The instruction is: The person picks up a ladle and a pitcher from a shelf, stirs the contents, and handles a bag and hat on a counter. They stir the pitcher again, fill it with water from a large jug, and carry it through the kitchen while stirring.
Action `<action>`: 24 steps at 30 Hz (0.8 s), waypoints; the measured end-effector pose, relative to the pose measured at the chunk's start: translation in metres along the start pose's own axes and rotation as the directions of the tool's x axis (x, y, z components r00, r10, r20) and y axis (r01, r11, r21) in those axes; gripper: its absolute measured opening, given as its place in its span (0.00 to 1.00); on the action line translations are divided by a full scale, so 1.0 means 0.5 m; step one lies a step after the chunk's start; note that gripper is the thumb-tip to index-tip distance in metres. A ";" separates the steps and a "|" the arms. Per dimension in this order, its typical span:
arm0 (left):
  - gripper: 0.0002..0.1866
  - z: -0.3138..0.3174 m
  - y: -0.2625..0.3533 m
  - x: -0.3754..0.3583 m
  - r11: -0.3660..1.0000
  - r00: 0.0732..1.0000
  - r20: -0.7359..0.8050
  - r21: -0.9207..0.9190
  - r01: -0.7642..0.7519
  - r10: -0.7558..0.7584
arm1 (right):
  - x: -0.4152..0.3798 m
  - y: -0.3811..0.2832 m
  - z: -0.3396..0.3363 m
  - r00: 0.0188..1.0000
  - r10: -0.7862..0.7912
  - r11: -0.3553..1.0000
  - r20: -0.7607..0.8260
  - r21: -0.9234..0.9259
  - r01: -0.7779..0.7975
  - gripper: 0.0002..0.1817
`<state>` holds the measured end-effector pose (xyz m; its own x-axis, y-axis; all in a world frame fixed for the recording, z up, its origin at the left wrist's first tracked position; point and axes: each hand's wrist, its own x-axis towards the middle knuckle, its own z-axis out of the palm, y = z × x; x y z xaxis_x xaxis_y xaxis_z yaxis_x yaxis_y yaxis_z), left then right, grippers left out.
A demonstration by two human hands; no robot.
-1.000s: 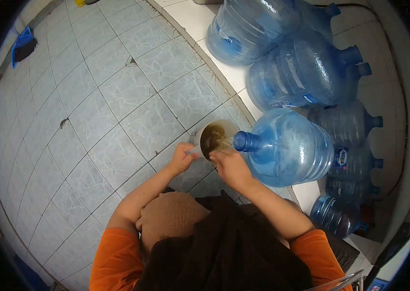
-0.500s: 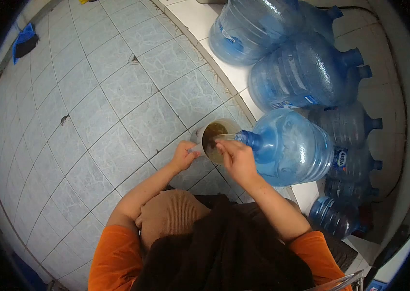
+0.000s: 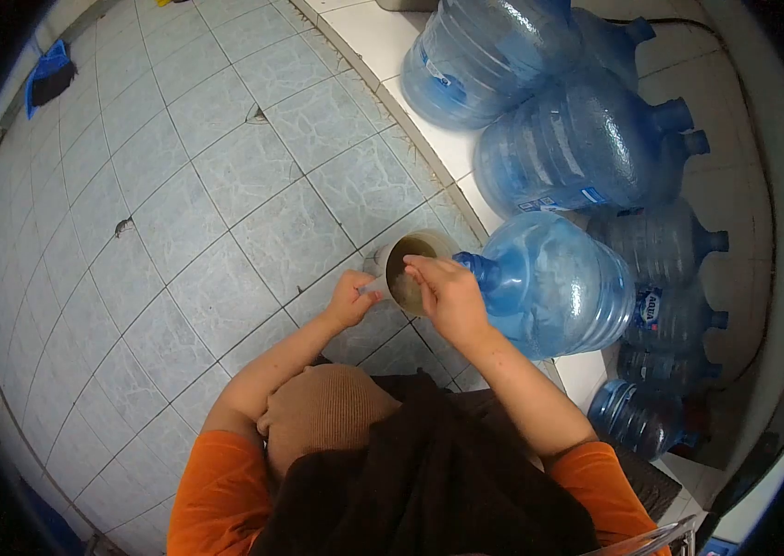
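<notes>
My left hand is closed around the handle of a pale plastic pitcher, held over the floor in front of my knees. Inside it the walls look brownish, with a lighter patch low down. My right hand is over the pitcher's mouth, thumb and fingers pinched together; I cannot tell what is between them. Beside that hand, a large blue water jug lies on its side, its neck pointing left towards the pitcher. The fingers partly cover the jug's neck and the pitcher's rim.
Several more blue water jugs lie on the white tiled ledge at right, necks facing right. A dark cable runs along the wall. Blue-grey tiles cover the floor. At upper left is a blue brush.
My right hand has shifted slightly left and up over the pitcher's mouth. A pale streak beside its fingers no longer shows. My left hand stays on the handle.
</notes>
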<state>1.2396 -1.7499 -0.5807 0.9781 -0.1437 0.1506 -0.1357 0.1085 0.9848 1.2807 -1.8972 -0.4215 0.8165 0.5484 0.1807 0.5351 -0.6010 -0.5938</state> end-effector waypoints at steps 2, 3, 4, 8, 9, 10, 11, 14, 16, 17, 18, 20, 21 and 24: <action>0.12 0.001 0.004 -0.001 1.000 1.000 -0.013 -0.003 -0.009 0.009 | -0.005 0.004 0.002 0.997 -0.073 0.996 -0.004 -0.048 0.072 0.10; 0.12 0.003 0.005 0.001 1.000 0.999 -0.024 -0.006 -0.021 0.021 | -0.017 0.009 0.008 0.989 -0.053 0.979 0.135 -0.187 0.078 0.09; 0.12 0.001 0.002 0.001 1.000 0.999 -0.023 -0.007 -0.024 0.024 | -0.028 0.012 0.012 0.964 -0.014 0.941 0.267 -0.321 0.102 0.09; 0.12 -0.001 -0.006 -0.002 1.000 1.000 0.013 -0.024 0.002 -0.002 | -0.058 0.005 0.019 0.911 0.138 0.937 0.388 -0.348 0.006 0.12; 0.12 0.001 -0.005 -0.002 0.999 1.000 0.003 -0.045 0.005 -0.005 | -0.060 0.005 0.021 0.950 0.095 0.983 0.298 -0.180 -0.042 0.12; 0.12 0.002 -0.005 -0.001 0.999 1.000 0.006 -0.047 0.004 -0.003 | -0.060 0.004 0.021 0.978 0.067 0.998 0.198 -0.003 -0.068 0.13; 0.13 0.000 -0.006 -0.002 1.000 1.000 0.001 -0.031 0.002 -0.002 | -0.054 0.005 0.016 0.978 0.069 0.998 0.197 -0.006 -0.069 0.13; 0.13 0.001 -0.002 0.001 1.000 1.000 -0.005 -0.011 0.008 -0.008 | -0.023 -0.001 -0.001 0.999 0.028 0.999 0.033 0.023 -0.028 0.12; 0.14 0.000 -0.003 -0.001 1.000 1.000 -0.007 -0.005 0.016 -0.016 | -0.017 -0.003 -0.005 0.996 -0.075 0.989 0.049 -0.121 0.081 0.11; 0.14 0.001 -0.007 -0.001 1.000 1.000 -0.008 -0.013 0.013 -0.013 | -0.024 0.002 0.002 0.996 -0.076 0.989 0.048 -0.120 0.081 0.11; 0.14 0.001 -0.004 0.000 1.000 1.000 -0.008 -0.021 0.011 -0.011 | -0.036 0.007 0.012 0.986 -0.012 0.970 0.167 -0.237 0.052 0.10; 0.14 0.001 0.000 0.000 0.999 1.000 0.000 -0.031 0.018 -0.019 | -0.053 0.015 0.022 0.959 0.065 0.935 0.275 -0.353 0.038 0.10; 0.14 0.000 0.002 -0.001 0.999 1.000 0.004 -0.041 0.029 -0.028 | -0.056 0.013 0.023 0.951 0.109 0.954 0.289 -0.301 -0.018 0.10; 0.14 -0.002 -0.002 0.000 1.000 1.000 0.013 0.003 -0.004 0.004 | -0.046 0.013 0.018 0.974 0.095 0.990 0.207 -0.124 -0.070 0.09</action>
<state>1.2400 -1.7489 -0.5818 0.9754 -0.1563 0.1556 -0.1400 0.1060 0.9845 1.2634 -1.9083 -0.4368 0.8010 0.5971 -0.0428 0.4992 -0.7056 -0.5029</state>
